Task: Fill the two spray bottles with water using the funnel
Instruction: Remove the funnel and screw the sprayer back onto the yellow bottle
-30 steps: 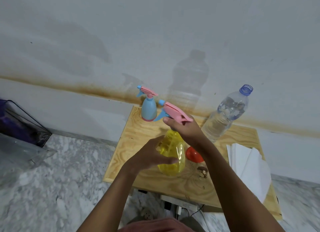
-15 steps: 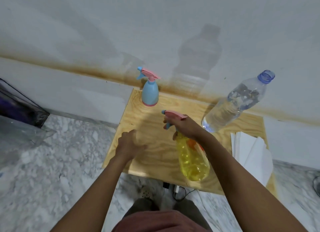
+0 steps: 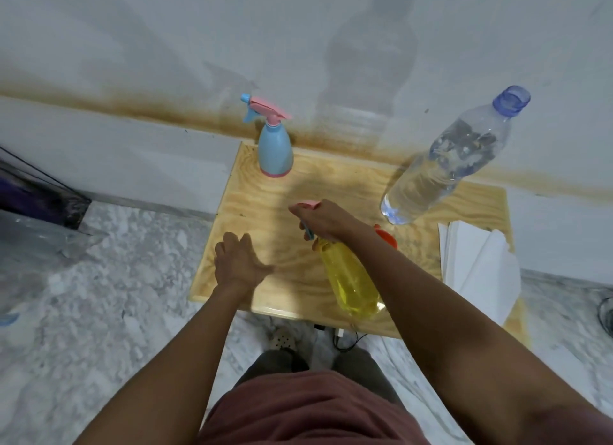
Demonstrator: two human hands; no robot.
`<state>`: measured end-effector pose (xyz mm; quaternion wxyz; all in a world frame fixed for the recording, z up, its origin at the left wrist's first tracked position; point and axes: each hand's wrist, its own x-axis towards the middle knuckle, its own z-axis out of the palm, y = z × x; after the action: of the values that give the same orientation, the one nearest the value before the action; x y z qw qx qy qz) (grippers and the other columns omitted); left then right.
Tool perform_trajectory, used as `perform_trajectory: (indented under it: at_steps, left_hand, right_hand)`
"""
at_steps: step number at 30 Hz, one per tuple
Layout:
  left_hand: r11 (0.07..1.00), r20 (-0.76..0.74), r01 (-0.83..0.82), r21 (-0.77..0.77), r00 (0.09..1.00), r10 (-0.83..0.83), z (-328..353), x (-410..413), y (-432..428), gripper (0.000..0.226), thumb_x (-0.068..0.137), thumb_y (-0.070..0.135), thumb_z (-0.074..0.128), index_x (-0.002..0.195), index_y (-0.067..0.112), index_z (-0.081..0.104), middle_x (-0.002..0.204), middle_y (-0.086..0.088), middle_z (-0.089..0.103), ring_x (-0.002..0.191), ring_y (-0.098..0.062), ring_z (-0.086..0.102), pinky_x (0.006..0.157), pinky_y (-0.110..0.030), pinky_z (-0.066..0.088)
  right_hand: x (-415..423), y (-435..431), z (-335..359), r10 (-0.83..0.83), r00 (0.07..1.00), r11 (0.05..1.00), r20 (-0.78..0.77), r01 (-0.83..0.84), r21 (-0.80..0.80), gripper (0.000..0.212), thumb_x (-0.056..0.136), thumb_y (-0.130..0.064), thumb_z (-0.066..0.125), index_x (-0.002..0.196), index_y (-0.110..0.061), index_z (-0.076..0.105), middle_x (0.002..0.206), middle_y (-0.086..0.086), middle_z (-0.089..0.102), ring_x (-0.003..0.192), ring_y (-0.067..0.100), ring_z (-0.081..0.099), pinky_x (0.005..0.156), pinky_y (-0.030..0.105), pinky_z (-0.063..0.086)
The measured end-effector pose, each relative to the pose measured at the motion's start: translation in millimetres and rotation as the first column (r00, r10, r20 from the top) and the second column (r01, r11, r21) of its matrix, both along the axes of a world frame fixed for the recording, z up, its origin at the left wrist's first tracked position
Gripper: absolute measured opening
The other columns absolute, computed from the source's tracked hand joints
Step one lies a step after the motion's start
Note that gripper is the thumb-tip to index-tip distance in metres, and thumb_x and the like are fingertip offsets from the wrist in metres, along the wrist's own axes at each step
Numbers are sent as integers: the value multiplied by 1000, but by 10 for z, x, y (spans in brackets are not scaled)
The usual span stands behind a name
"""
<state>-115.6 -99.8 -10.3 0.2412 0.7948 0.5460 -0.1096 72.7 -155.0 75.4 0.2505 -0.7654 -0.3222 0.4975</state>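
A yellow spray bottle (image 3: 351, 280) stands near the front edge of the wooden board (image 3: 265, 199). My right hand (image 3: 326, 220) grips its pink spray head from above. My left hand (image 3: 237, 262) hovers over the board's front left with fingers spread, holding nothing. A blue spray bottle (image 3: 274, 149) with a pink and blue head stands at the board's back left by the wall. A clear water bottle (image 3: 451, 166) with an open blue neck stands at the back right. The orange funnel (image 3: 386, 237) lies behind my right wrist, mostly hidden.
A stack of white paper tissues (image 3: 477, 265) lies on the board's right side. The wall runs right behind the board. A dark box (image 3: 36, 192) and clear plastic sit on the marble floor at the left. Cables and a plug strip lie under the board's front edge.
My left hand let go of the yellow bottle and moved left. My right hand brought the bottle down to the board's front right; the view tilted downward.
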Motion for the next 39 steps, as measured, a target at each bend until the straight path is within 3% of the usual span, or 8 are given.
perform_trajectory:
  at_steps: [3, 7, 13, 20, 23, 26, 31, 39]
  left_hand:
    - [1000, -13, 2, -8, 1000, -2, 13, 11, -3, 98, 67, 67, 77, 140, 15, 39, 144, -13, 28, 130, -35, 30, 106, -40, 34]
    - [999, -5, -16, -28, 1000, 16, 11, 10, -3, 99, 67, 65, 78, 142, 15, 38, 146, -12, 27, 133, -36, 28, 107, -41, 34]
    - [999, -8, -25, -32, 1000, 25, 32, 29, -9, 97, 67, 64, 78, 141, 14, 38, 147, -13, 27, 133, -36, 28, 109, -40, 32]
    - [997, -8, -13, -79, 1000, 12, 88, 48, 10, 92, 67, 66, 75, 137, 17, 41, 144, -14, 32, 133, -34, 30, 105, -39, 35]
    - [958, 150, 140, -251, 983, -104, 161, 32, -2, 96, 55, 82, 69, 133, 29, 48, 134, -3, 49, 130, -26, 44, 103, -37, 45]
    - [824, 456, 298, -481, 888, -55, 421, 41, -247, 116, 45, 75, 82, 144, 33, 38, 141, 14, 45, 131, -6, 45, 108, -27, 41]
    - [863, 716, 348, -367, 697, 23, 737, 392, -535, 81, 68, 32, 91, 136, 35, 47, 124, 21, 63, 115, 1, 60, 90, -14, 49]
    - [983, 718, 84, -163, 693, 60, 625, 873, -143, 98, 60, 59, 82, 142, 23, 42, 133, 3, 60, 122, -16, 58, 98, -42, 53]
  right_hand:
    - [38, -17, 4, -21, 1000, 999, -9, 21, 29, 40, 99, -47, 47, 116, -15, 64, 91, 7, 64, 73, 22, 67, 66, 39, 61]
    - [88, -36, -28, 13, 1000, 1000, -17, -12, 17, 40, 97, -50, 48, 110, -16, 64, 91, 2, 66, 85, 23, 71, 83, 47, 59]
    - [89, -52, 23, 24, 1000, 1000, 15, -24, 5, 48, 98, -49, 47, 113, -8, 64, 91, 8, 68, 81, 25, 71, 69, 39, 61]
    - [89, -184, 109, -17, 999, 997, -35, 20, 79, 45, 92, -56, 52, 118, -21, 64, 100, 8, 68, 94, 24, 70, 80, 51, 60]
    - [58, -285, 261, -55, 996, 970, -67, 69, 232, 34, 96, -49, 52, 110, -20, 62, 100, 14, 66, 94, 25, 67, 62, 38, 62]
    - [19, -391, 404, -150, 987, 901, -61, 162, 402, 41, 94, -51, 55, 109, -15, 64, 102, 10, 66, 88, 23, 69, 64, 44, 62]
    - [-82, -430, 658, -234, 968, 742, -85, 235, 628, 21, 92, -36, 64, 94, -15, 67, 97, 9, 73, 71, 23, 72, 66, 40, 59]
    - [180, -321, 559, -350, 928, 731, 125, 187, 656, 31, 88, -40, 70, 114, -24, 64, 103, -13, 70, 99, 5, 65, 89, 36, 55]
